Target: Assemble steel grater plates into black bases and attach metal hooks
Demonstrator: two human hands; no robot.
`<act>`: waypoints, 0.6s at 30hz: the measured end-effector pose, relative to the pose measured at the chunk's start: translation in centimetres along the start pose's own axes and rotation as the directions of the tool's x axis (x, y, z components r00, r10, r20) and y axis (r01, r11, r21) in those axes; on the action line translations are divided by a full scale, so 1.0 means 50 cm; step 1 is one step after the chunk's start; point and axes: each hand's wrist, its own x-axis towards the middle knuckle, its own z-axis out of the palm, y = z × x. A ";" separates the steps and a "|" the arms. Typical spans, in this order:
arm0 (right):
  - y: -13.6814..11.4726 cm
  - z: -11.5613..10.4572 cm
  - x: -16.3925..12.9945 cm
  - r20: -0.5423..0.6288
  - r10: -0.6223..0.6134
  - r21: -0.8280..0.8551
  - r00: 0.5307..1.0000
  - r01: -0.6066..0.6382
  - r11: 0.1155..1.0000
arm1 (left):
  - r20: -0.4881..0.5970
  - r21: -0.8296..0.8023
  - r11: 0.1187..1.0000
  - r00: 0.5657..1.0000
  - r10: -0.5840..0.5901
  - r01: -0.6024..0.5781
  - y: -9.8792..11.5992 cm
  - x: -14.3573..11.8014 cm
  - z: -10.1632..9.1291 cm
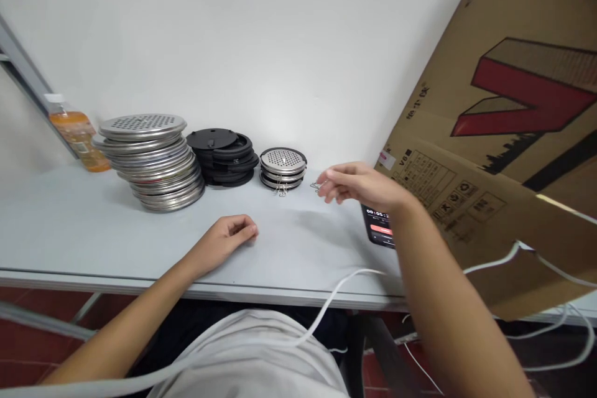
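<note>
My right hand (359,185) hovers over the grey table (69,230) and pinches a small metal clip (316,186) between its fingertips. The clip is just right of a short stack of perforated metal discs (283,166), which has another binder clip (281,189) lying at its front. My left hand (228,237) rests on the table with fingers curled and nothing in it. A tall, leaning stack of larger perforated metal discs (152,158) stands at the left. A pile of black rings and lids (224,155) sits between the two metal stacks.
A large cardboard box (504,155) leans over the table's right side. A phone (380,229) with a running timer lies beside it, partly under my right wrist. An orange drink bottle (77,134) stands far left by the wall. White cables (345,286) hang over the front edge.
</note>
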 end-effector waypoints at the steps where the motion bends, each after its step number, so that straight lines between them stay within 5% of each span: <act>1: -0.008 -0.023 -0.030 -0.004 -0.017 -0.024 1.000 0.017 1.000 | 0.008 0.023 1.000 1.000 -0.021 0.021 0.000 0.008 -0.003; 6: -0.031 -0.139 -0.049 -0.286 0.051 -0.260 0.957 -0.129 0.957 | -0.029 0.098 0.994 0.998 -0.053 0.056 0.000 0.109 -0.021; 10: -0.035 -0.192 0.058 -0.239 0.286 -0.603 0.928 -0.373 0.705 | -0.157 0.251 0.966 0.983 0.100 -0.058 0.001 0.217 -0.012; 13: -0.012 -0.183 0.129 -0.282 0.429 -0.742 0.858 -0.478 0.469 | -0.251 0.392 0.913 0.942 0.224 -0.113 -0.006 0.256 0.005; 18: 0.065 -0.108 0.182 -0.178 0.381 -0.815 0.907 -0.353 0.459 | -0.150 0.543 0.822 0.942 0.299 -0.174 -0.041 0.237 -0.003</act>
